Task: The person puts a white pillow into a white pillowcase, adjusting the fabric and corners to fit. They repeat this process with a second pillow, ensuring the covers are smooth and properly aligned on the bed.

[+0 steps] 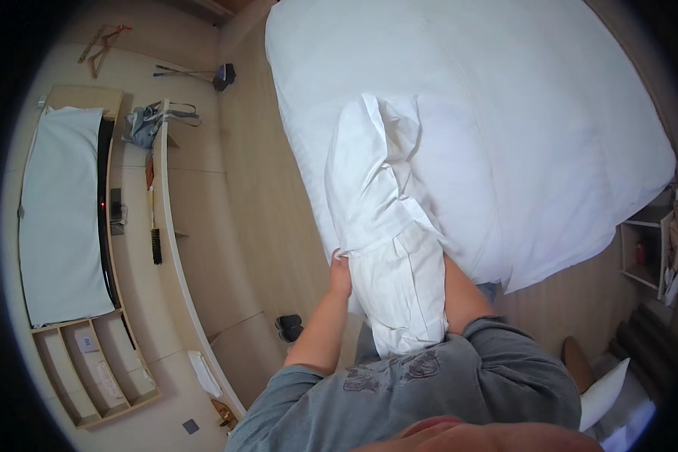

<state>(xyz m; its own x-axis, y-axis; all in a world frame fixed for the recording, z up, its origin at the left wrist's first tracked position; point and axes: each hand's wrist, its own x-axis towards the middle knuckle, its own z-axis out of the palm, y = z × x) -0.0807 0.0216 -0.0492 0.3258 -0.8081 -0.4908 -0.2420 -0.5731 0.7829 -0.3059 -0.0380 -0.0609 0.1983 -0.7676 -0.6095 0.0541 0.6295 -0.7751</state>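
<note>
In front of my chest a white pillow [398, 288] stretches from my shirt out over the bed. A loose, creased white pillowcase [361, 186] covers its far part, with folds standing up at the far end. My left hand [340, 274] grips the left side at the pillowcase's near edge, thumb on top. On the other side my right forearm [469, 294] runs in behind the pillow, which hides the right hand. Beneath the far part lies the bed [520, 130], spread with a white cover.
A long shelf [175, 254] along the left wall holds a grey bag [144, 127] and a black-bristled brush [156, 243]. Black slippers [289, 327] lie on the floor. A nightstand [647, 248] stands right of the bed; a white cushion [604, 392] is at lower right.
</note>
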